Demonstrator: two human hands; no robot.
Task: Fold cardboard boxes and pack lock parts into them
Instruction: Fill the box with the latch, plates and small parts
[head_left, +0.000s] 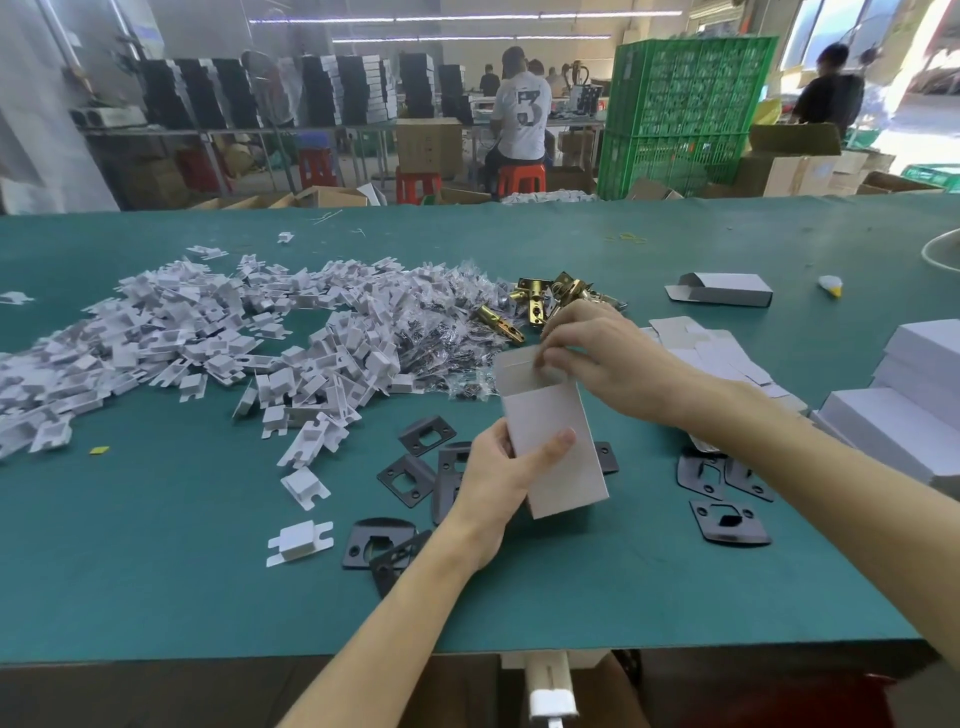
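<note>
While the left hand (496, 480) grips the lower half of the small pale grey cardboard box (558, 441), thumb laid across its front face and fingers curled behind, the box is held above the green table mat (156, 571). Its long axis runs from the person up and away, leaning slightly left, so the open mouth is the far end. The right hand (592, 353) is at that mouth, the nearer of the two to it, fingers curled and pinching the top flap; whether it also holds a part I cannot tell. Just beyond the mouth lie the brass-coloured metal latch bolts (545, 304), and under and beside the box's lower end lie the flat black metal strike plates (408, 475). In my judgement the next move, filling or closing, falls to the right hand, working down along that axis.
</note>
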